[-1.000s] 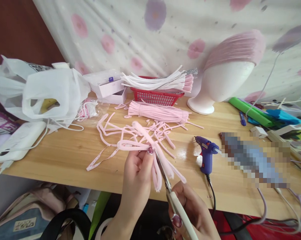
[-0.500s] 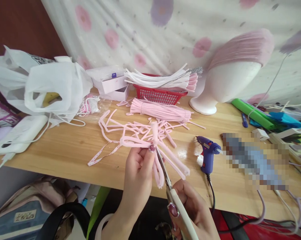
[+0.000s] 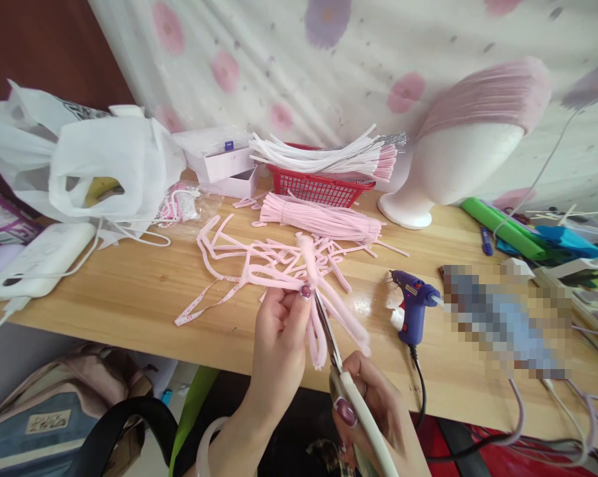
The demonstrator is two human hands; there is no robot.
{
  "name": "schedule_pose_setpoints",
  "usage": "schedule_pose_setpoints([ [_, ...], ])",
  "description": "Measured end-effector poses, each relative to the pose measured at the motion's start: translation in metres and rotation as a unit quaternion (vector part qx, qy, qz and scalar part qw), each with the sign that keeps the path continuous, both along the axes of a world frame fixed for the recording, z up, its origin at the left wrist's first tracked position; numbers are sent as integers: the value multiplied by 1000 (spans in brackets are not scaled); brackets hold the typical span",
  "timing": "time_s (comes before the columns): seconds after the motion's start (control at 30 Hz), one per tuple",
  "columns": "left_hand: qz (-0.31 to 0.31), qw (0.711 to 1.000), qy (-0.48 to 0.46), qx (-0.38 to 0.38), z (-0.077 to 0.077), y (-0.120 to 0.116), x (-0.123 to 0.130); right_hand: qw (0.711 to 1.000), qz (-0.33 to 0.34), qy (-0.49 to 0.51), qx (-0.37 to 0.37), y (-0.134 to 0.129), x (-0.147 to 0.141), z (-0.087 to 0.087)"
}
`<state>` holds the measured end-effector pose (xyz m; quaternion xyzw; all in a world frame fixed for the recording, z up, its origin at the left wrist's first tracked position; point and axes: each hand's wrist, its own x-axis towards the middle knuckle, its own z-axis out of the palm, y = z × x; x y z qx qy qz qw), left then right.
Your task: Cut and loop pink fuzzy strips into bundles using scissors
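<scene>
My left hand [image 3: 283,331] pinches the centre of a piece made of looped pink pipe cleaners [image 3: 346,319], whose fuzzy loops stick out left, down and to the right. White-handled scissors [image 3: 361,404] are gripped in my right hand [image 3: 378,404]. Their blades point up into the piece just right of my left thumb; whether they touch the pipe cleaners at the tip I cannot tell. Behind the hands lies a scatter of bent pink pipe cleaners [image 3: 273,250], with a pink measuring tape [image 3: 194,310] at its left.
A purple glue gun [image 3: 412,308] stands to the right, its cord running off the front edge. A pink pipe cleaner bundle [image 3: 321,218], a red basket [image 3: 323,187] and a foam head [image 3: 462,159] line the back. White plastic bags [image 3: 100,165] and a power bank [image 3: 40,262] are left.
Both hands, with the pipe cleaner piece and the scissors, have shifted very slightly in view. The grips look the same, and the glue gun has stayed in place.
</scene>
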<state>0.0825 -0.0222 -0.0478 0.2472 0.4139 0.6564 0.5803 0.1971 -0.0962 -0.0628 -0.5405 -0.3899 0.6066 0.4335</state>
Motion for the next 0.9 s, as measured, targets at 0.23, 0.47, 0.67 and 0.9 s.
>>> schedule_pose_setpoints([
  [0.23,-34,999,-1,19,-3,0,0,1000,12,2,-26,2,3,1],
  [0.47,-30,999,16,20,-2,1,-1,999,13,3,-39,4,5,-1],
  [0.67,-20,1000,-3,21,-2,1,-1,1000,6,-6,-21,2,2,-6],
  [0.9,-4,999,-39,-1,-4,3,-1,999,-5,1,-33,2,-1,-5],
])
